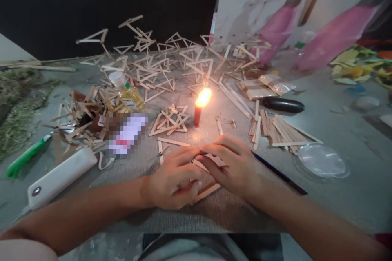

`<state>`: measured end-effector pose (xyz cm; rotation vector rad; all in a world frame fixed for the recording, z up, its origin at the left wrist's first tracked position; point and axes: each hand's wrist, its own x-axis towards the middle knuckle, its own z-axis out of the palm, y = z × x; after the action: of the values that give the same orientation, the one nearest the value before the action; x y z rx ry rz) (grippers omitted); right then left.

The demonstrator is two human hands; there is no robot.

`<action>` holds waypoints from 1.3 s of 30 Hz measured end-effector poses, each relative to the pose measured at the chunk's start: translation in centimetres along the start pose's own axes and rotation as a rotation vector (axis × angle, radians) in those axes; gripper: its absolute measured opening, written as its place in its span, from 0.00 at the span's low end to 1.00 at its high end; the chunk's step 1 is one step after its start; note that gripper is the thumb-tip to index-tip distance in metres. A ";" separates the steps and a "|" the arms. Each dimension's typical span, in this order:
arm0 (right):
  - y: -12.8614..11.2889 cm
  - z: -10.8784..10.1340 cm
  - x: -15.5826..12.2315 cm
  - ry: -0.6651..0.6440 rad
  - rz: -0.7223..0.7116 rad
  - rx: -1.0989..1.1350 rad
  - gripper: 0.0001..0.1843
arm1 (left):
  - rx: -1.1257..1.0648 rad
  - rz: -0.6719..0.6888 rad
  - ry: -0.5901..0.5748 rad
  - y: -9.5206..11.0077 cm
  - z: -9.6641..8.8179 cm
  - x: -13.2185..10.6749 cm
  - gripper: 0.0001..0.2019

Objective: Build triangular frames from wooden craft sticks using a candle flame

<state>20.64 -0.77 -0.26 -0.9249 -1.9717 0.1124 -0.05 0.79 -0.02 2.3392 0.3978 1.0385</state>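
Note:
My left hand [176, 179] and my right hand [234, 167] meet at the fingertips, low over the table. The left fingers are curled, with the thumb folded in against a wooden craft stick [210, 191] that slants out below. My right thumb and fingers pinch close together against the left fingertips; whatever lies between them is hidden. Just beyond my hands stands a lit red candle [197, 115]. Joined sticks [173, 142] lie beside the left fingers, and a small pile of stick triangles [170, 120] is left of the candle.
Many stick frames [159, 65] spread across the back. Left are a bottle of yellow liquid [130, 96], a phone [128, 134], a white power bank [63, 177] and a green-handled cutter [27, 157]. Right are loose sticks [284, 130], a dark oval object [283, 105] and a clear lid [323, 160].

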 end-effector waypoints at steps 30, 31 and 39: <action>6.0 -0.4 1.3 -0.401 0.752 -0.592 0.15 | 0.253 0.062 -0.120 -2.0 0.5 -1.6 0.05; 6.0 -0.4 1.3 -0.405 0.750 -0.585 0.14 | 0.268 0.059 -0.120 -2.0 0.6 -1.6 0.04; 7.5 -0.7 1.2 -0.202 0.786 -0.387 0.11 | 0.417 -0.047 -0.062 -2.0 0.6 -1.5 0.05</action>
<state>25.05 5.12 -2.12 -1.9749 -1.7230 0.2814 -0.72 1.46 -2.38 2.7033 0.6983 0.9273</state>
